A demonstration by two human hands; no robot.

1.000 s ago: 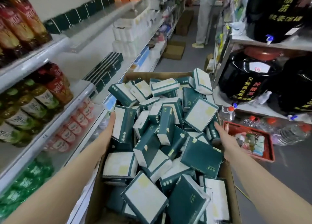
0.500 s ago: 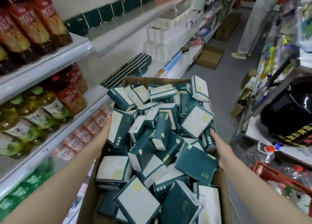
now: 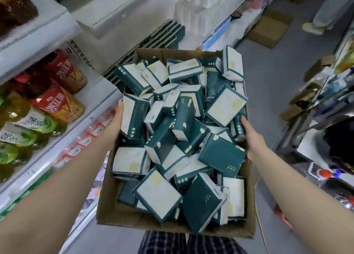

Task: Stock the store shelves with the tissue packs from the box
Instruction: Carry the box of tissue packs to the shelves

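An open cardboard box (image 3: 118, 213) is held at waist height, piled with several dark green and white tissue packs (image 3: 222, 155) lying at all angles. My left hand (image 3: 115, 125) grips the box's left wall, thumb up against a standing pack. On the right wall my right hand (image 3: 252, 138) holds the box, its thumb over the rim touching a pack. Both sets of fingers are hidden outside the box. Just beyond the box's far edge, a row of the same green packs (image 3: 164, 35) lies on the middle shelf.
Shelves (image 3: 63, 138) on the left hold bottled drinks (image 3: 57, 104) and white paper rolls (image 3: 193, 14). A metal rack (image 3: 306, 123) with goods lines the right side. Down the grey aisle lies a cardboard box (image 3: 268, 29), with another person's legs (image 3: 323, 10) beyond it.
My view has tipped downward and swung left toward the shelves, and the box has come closer to the row of green packs. Both hands keep the same hold.
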